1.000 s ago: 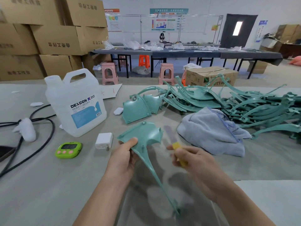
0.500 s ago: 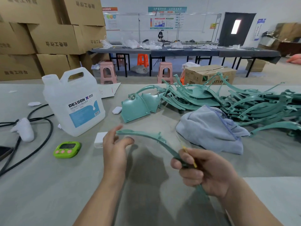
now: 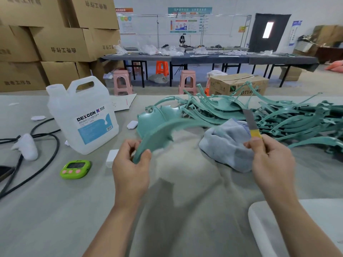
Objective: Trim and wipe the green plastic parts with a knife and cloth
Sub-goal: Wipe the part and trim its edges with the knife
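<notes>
One green plastic part (image 3: 159, 134) is held up over the table (image 3: 55, 210), blurred in the head view. It is a curved, fin-like piece that arcs up and to the right from the left hand (image 3: 130, 167), and its thin far end reaches toward the cloth (image 3: 228, 145). The left hand pinches the part's lower end between thumb and curled fingers. The right hand (image 3: 269, 160) is clamped on the yellow handle of the knife (image 3: 250, 123). The grey blade points up and is clear of the held part.

The grey-blue cloth lies bunched on the table between the two hands, just behind the right one. Beyond it, a tangled pile of green parts (image 3: 278, 115) spreads across the far right of the table, with two wider shell-shaped pieces at its left end.

To the left stands a white DEXCON jug (image 3: 83, 115), with a small white block (image 3: 112, 156) and a lime-green timer (image 3: 75, 168) in front of it. A black cable (image 3: 46, 158) loops along the left edge. Stacked cardboard boxes (image 3: 61, 43) stand at the far left, and pink stools (image 3: 122, 84) sit by a long dark table at the back.
</notes>
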A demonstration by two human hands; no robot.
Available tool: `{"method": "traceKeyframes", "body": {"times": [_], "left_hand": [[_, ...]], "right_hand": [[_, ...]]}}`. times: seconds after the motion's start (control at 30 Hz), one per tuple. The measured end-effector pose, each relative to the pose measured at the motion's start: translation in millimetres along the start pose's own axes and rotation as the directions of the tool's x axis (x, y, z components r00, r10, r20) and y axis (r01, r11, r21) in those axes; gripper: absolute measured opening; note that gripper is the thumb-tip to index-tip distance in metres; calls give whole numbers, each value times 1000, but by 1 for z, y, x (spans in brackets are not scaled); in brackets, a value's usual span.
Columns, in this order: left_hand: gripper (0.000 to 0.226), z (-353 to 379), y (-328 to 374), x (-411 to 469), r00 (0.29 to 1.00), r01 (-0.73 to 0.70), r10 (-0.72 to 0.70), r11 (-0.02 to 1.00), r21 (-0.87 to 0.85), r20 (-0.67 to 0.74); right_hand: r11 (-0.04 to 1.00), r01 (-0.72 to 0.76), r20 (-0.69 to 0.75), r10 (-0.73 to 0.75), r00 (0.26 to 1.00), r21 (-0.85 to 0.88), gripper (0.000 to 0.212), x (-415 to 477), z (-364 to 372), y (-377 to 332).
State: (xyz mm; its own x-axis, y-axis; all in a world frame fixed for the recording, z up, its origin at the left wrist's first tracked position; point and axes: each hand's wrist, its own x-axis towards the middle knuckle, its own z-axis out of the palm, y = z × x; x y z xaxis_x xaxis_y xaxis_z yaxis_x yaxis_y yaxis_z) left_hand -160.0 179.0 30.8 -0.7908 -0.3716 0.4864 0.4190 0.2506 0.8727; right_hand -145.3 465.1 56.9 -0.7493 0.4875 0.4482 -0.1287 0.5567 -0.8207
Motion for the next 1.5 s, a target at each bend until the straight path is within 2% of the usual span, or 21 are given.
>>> {"method": "traceKeyframes", "body": {"times": [0.07,0.17,0.2,0.3,0.37,0.43,0.53,0.57,0.67,0.77,0.9,1.1,1.2,1.3,1.4,1.5], "left_hand": [[13,1,3,-7,998,-59,57,995,82,23],[36,12,1,-23,953,-287,244,917,278,177],[39,17,-2,-28,936,-319,244,891,322,253],[37,29,-6,-38,933,-248,123,900,357,338],[43,29,-6,-38,930,-228,103,915,334,352],[50,27,-6,-36,932,-230,110,915,332,345],[34,25,-4,-37,946,-211,92,904,372,312],[35,27,-4,-37,953,-207,95,897,391,287],[59,29,-1,-35,964,-224,140,882,414,224],[47,25,-2,-33,965,-237,168,888,394,201],[58,21,-1,-36,959,-255,190,902,350,211],[53,17,8,-39,954,-274,222,919,283,204],[54,14,10,-38,957,-263,218,929,262,190],[56,11,10,-37,960,-262,226,935,240,167],[39,9,8,-35,973,-221,204,955,198,104],[37,6,9,-31,992,-127,122,982,142,40]], "right_hand": [[1000,26,-66,-27,997,-13,37,-10,5,-4],[987,76,107,-92,990,139,39,-34,25,-16],[980,75,184,-110,977,186,38,-42,32,-21],[950,8,446,-155,882,312,31,-61,43,-28],[951,51,568,-224,792,305,30,-67,44,-29],[955,84,614,-248,749,284,30,-67,43,-30],[961,83,614,-234,754,264,29,-62,42,-28],[962,86,620,-233,749,258,29,-61,42,-27],[966,112,647,-239,724,233,29,-59,42,-23],[972,113,633,-221,742,206,29,-58,45,-19],[987,73,549,-139,824,140,28,-47,51,-11],[997,-46,381,21,924,57,30,-16,70,4],[994,-100,331,106,938,-35,31,-3,75,17],[974,-215,268,226,937,-71,33,7,72,31],[931,-358,171,366,915,-72,39,17,65,40],[924,-358,95,372,924,-133,39,19,59,42]]}}
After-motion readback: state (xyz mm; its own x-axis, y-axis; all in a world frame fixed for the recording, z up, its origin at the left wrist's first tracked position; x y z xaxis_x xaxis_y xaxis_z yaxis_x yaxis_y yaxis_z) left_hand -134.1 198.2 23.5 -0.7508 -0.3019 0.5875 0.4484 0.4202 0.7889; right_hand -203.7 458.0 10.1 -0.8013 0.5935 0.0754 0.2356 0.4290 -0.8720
